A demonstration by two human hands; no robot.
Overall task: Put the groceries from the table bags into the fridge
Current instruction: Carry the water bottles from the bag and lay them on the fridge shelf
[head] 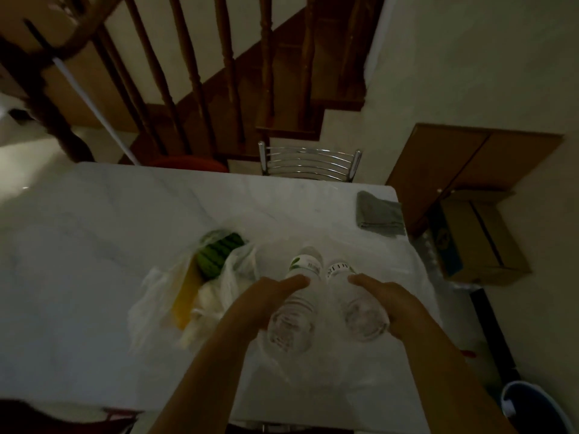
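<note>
- Bottles are the point here: two clear plastic bottles are already in the hands, one in each, held side by side over the near right part of the pale surface (125, 198).
- The left bottle (296, 305) and the right bottle (354, 305) both lie with the long axis running from near to far; the round bases face the camera and the labelled parts point to the far side. They are just beside each other, and I cannot tell if they touch.
- The left hand (266, 296) grips its bottle from the left, with the thumb laid along the top. The right hand (385, 302) grips the other bottle from the right in the same way. Both forearms come in from the near edge and run almost parallel.
- The hands are therefore apart, each one clamped around its own bottle, and each bottle is equally near to its hand.
- More groceries remain to the left of the hands: a thin plastic bag (163, 296) lies open on the surface, with a green striped item (217, 255) and a yellow item (185, 296) inside it.
- A grey folded cloth (379, 214) lies at the far right corner, well apart from the bottles.
- No fridge is visible, so I judge that the coming move is to turn away and carry both bottles there.
</note>
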